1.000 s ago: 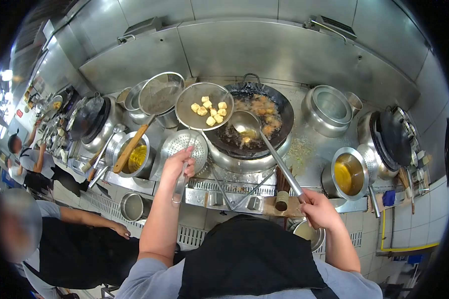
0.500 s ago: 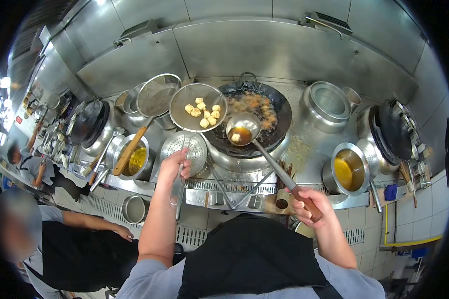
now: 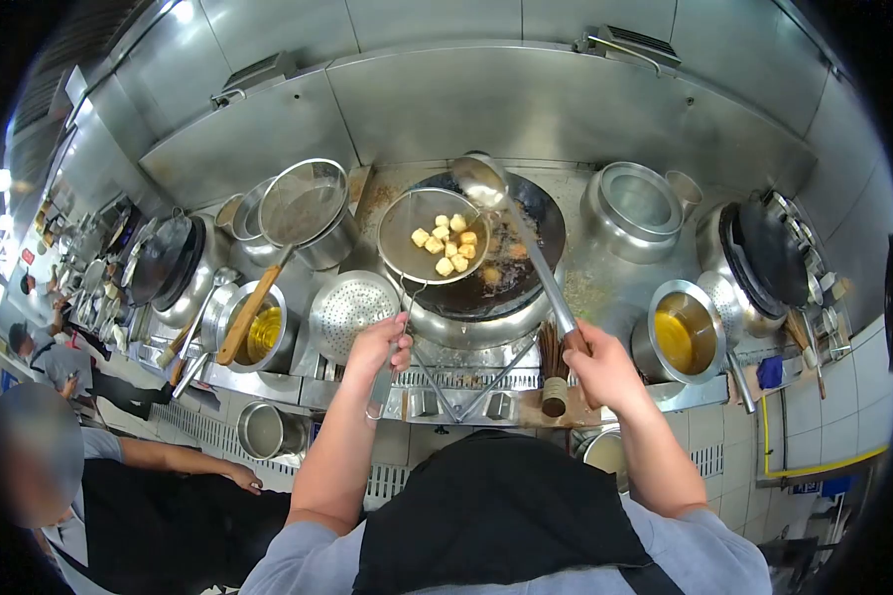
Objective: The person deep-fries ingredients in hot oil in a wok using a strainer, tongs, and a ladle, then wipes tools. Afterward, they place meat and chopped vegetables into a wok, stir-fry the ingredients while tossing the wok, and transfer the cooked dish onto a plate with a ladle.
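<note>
Strainer and ladle partly hide the wok

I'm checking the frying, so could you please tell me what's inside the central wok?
Dark liquid and browned pieces are visible. The strainer of pale cubes and the ladle cover part of the wok, so anything behind them cannot be made out.

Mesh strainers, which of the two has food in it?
The mesh strainer held in the left hand: pale cubes sit in it, while the wooden-handled strainer further left shows none.
</note>
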### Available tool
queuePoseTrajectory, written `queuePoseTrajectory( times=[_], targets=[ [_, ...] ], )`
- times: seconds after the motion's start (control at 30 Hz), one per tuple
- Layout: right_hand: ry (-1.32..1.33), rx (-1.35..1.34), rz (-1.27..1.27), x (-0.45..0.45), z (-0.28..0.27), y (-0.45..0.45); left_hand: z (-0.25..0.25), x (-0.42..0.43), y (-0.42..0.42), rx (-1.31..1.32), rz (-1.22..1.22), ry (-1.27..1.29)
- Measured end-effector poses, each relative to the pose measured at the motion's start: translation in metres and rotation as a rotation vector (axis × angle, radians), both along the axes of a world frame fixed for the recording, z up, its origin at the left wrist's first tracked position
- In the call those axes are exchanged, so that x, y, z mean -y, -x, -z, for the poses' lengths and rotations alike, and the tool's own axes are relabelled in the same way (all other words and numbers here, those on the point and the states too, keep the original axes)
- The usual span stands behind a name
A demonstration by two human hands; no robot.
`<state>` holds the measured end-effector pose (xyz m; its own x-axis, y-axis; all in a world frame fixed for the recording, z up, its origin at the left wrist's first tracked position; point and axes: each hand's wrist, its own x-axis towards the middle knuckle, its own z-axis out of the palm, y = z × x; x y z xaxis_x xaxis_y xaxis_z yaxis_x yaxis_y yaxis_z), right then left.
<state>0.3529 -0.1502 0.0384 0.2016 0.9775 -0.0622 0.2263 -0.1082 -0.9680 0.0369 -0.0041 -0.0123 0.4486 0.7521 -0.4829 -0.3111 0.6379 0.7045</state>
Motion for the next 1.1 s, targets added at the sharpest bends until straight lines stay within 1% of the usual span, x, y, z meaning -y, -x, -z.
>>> queuePoseTrajectory(
  times=[0.03,0.07,0.1,0.17,0.2,0.23,0.3,0.33,0.4,0.47,0.53,0.6,0.73,0.8,0.83,0.9,0.93,0.97,1.03,1.1],
  targets=[
    [-0.206,0.317,0.07,-0.004,0.003,0.001,0.001,-0.001,0.0,0.003,0.001,-0.001],
    [-0.015,0.298,0.105,-0.006,-0.002,-0.007,0.002,-0.003,0.002,0.007,0.009,-0.013],
    [-0.018,0.3,0.104,-0.014,-0.003,-0.013,0.002,-0.006,0.005,0.01,0.017,-0.025],
    [0.135,0.481,0.035,-0.029,0.009,-0.033,-0.009,-0.003,0.009,0.013,-0.007,-0.015],
    [0.058,0.496,0.063,-0.034,0.017,-0.037,-0.013,-0.003,0.011,0.014,-0.03,-0.002],
    [0.056,0.496,0.066,-0.038,0.022,-0.042,-0.013,-0.005,0.015,0.014,-0.028,-0.005],
    [0.188,0.292,0.048,-0.046,0.026,-0.047,-0.015,-0.009,0.023,0.007,-0.033,-0.034],
    [0.184,0.291,0.045,-0.046,0.032,-0.047,-0.018,-0.008,0.025,-0.02,-0.066,-0.039],
    [0.085,0.201,0.054,-0.045,0.04,-0.045,-0.024,-0.008,0.032,-0.012,-0.061,-0.045],
    [0.127,0.215,0.051,-0.044,0.04,-0.042,-0.023,-0.007,0.036,-0.006,-0.053,-0.041],
    [0.165,0.228,0.049,-0.044,0.044,-0.04,-0.022,-0.007,0.039,-0.002,-0.103,-0.034],
    [0.003,0.637,0.047,-0.044,0.054,-0.04,-0.021,-0.003,0.041,-0.018,-0.107,-0.043],
    [0.035,0.683,-0.047,-0.04,0.05,-0.043,-0.02,0.001,0.045,-0.032,-0.114,-0.048],
    [0.247,0.07,-0.061,-0.043,0.052,-0.045,-0.018,0.002,0.046,-0.027,-0.119,-0.047],
    [0.247,0.073,-0.066,-0.043,0.047,-0.045,-0.017,0.004,0.047,-0.027,-0.123,-0.049],
    [0.326,-0.709,0.05,-0.042,0.034,-0.044,-0.018,0.006,0.046,-0.032,-0.133,-0.053],
    [0.355,-0.871,0.029,-0.04,0.035,-0.047,-0.018,0.006,0.046,-0.037,-0.135,-0.056],
    [0.352,-0.871,0.029,-0.038,0.033,-0.046,-0.018,0.005,0.046,-0.037,-0.133,-0.058],
    [0.351,-1.159,0.018,-0.031,0.026,-0.044,-0.015,0.005,0.047,-0.044,-0.129,-0.064],
    [0.335,-1.177,-0.021,-0.025,0.026,-0.045,-0.015,0.005,0.046,-0.054,-0.13,-0.065]
  ],
)
